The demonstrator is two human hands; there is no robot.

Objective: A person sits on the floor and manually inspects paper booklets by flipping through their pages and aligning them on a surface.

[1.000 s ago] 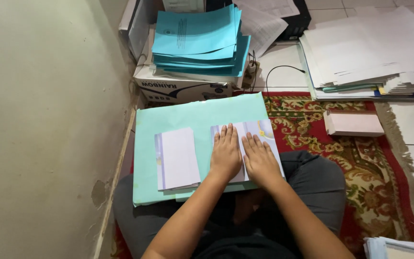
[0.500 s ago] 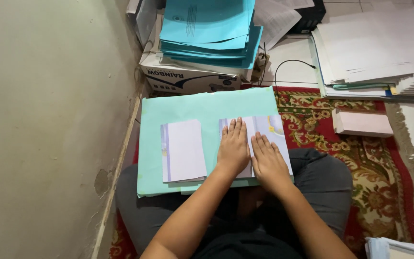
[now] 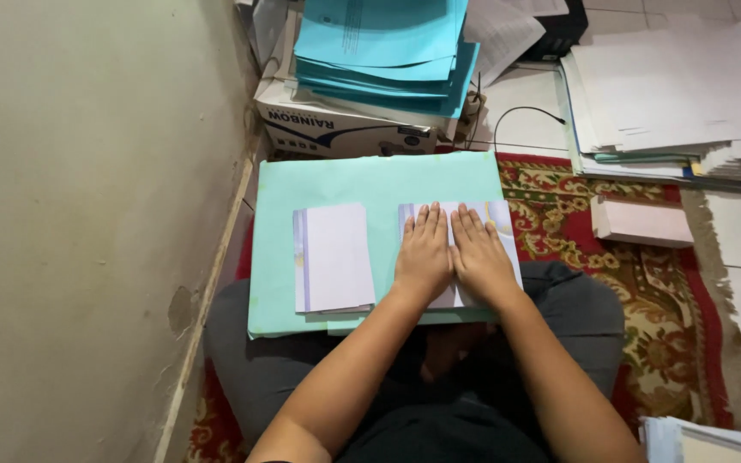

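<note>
A light green folder (image 3: 362,189) lies across my lap as a work surface. On its right part lies a white folded paper stack (image 3: 499,219). My left hand (image 3: 423,255) and my right hand (image 3: 478,255) press flat on it side by side, fingers together and pointing away from me. Neither hand grips anything. Another stack of white folded papers (image 3: 334,257) lies on the left part of the folder, untouched.
A cardboard box (image 3: 336,129) topped with blue folders (image 3: 383,47) stands just beyond the green folder. A wall (image 3: 87,214) runs along the left. White paper piles (image 3: 671,94) and a pinkish stack (image 3: 641,223) lie on the right, on tiles and a red patterned rug (image 3: 671,343).
The view has shifted slightly, so everything sits a little lower in frame. Both hands stay flat on the right paper stack.
</note>
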